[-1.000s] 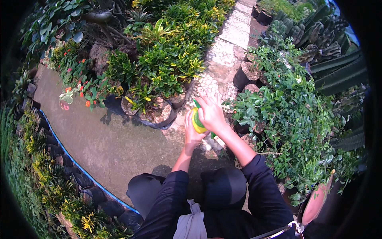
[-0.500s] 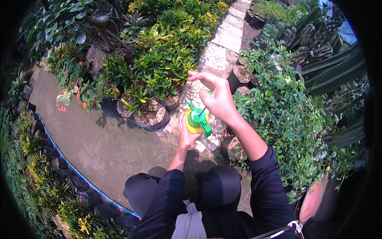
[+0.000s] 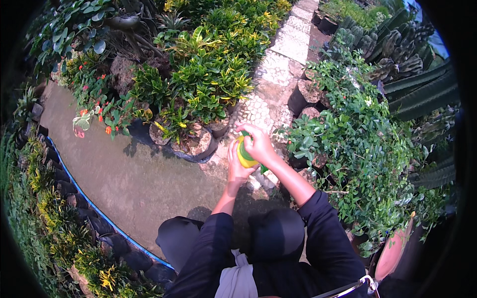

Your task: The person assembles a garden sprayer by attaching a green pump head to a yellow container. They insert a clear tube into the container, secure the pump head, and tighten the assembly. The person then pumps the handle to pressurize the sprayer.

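A yellow pump spray bottle (image 3: pixel 244 158) with a green top is held in front of my knees, over the paved path. My left hand (image 3: pixel 237 166) is wrapped round its yellow body from the left side. On top of the bottle, my right hand (image 3: pixel 259 146) is closed over the pump handle, low against the green cap. The handle itself and most of the cap are hidden under that hand. A bit of green trigger shows below my right wrist.
Potted plants with yellow-green leaves (image 3: pixel 203 84) stand ahead to the left. A leafy bush (image 3: pixel 343 144) and cacti crowd the right side. The stone path (image 3: pixel 273 69) runs ahead between them. A blue hose (image 3: pixel 89 201) edges the concrete at the left.
My right hand has come down with the pump handle onto the bottle's top, and the thin rod seen before is now out of sight. My left hand keeps its hold on the bottle.
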`<state>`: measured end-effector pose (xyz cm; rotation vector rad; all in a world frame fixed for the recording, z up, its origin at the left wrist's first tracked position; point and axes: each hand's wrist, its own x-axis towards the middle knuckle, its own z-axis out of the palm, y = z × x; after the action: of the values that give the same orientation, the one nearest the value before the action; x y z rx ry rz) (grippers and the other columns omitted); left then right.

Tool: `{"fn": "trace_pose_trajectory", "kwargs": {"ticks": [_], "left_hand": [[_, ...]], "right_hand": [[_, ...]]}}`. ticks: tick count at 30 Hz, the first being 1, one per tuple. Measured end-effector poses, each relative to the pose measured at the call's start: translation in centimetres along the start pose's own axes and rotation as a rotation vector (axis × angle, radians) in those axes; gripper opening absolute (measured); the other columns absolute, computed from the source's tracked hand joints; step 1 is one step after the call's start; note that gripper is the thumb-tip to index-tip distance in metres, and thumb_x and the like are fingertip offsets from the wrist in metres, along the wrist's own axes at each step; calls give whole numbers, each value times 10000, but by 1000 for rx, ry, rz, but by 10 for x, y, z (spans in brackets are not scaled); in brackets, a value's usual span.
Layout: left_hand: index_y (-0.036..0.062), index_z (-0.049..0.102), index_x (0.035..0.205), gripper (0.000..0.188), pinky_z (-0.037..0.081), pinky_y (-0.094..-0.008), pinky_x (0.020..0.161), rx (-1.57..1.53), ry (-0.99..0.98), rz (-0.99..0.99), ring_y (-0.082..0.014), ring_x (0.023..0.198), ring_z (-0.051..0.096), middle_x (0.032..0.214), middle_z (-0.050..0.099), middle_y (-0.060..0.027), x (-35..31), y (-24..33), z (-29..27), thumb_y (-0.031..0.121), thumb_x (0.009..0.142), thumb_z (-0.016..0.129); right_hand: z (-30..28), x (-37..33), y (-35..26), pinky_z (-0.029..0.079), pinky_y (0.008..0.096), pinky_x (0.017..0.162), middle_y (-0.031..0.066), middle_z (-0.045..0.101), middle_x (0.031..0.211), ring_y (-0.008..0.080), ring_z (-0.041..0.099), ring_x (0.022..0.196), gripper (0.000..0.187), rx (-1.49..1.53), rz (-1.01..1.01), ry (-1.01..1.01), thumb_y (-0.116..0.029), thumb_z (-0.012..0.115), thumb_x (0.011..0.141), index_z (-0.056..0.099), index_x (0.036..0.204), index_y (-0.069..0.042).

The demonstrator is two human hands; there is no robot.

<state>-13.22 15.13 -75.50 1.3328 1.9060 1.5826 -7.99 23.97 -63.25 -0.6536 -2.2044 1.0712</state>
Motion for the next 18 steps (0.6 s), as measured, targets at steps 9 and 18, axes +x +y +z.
{"fn": "trace_pose_trajectory", "kwargs": {"ticks": [9, 18], "left_hand": [[43, 257, 1338, 1049, 276, -433, 1051, -1, 34, -33, -365, 1248, 313, 1335, 305, -194, 0, 4, 0, 162, 475, 843], [47, 273, 1334, 1061, 268, -448, 1049, -7, 45, -32, -366, 1255, 310, 1338, 311, -193, -2, -2, 4, 189, 450, 843]], "right_hand": [[-21, -75, 23, 418, 280, 641, 48, 506, 641, 152, 501, 619, 338, 77, 517, -32, -335, 477, 923, 523, 810, -20], [6, -90, 58, 346, 225, 523, -9, 464, 577, 69, 423, 538, 364, 630, 421, -2, -308, 415, 962, 507, 726, -46]]}}
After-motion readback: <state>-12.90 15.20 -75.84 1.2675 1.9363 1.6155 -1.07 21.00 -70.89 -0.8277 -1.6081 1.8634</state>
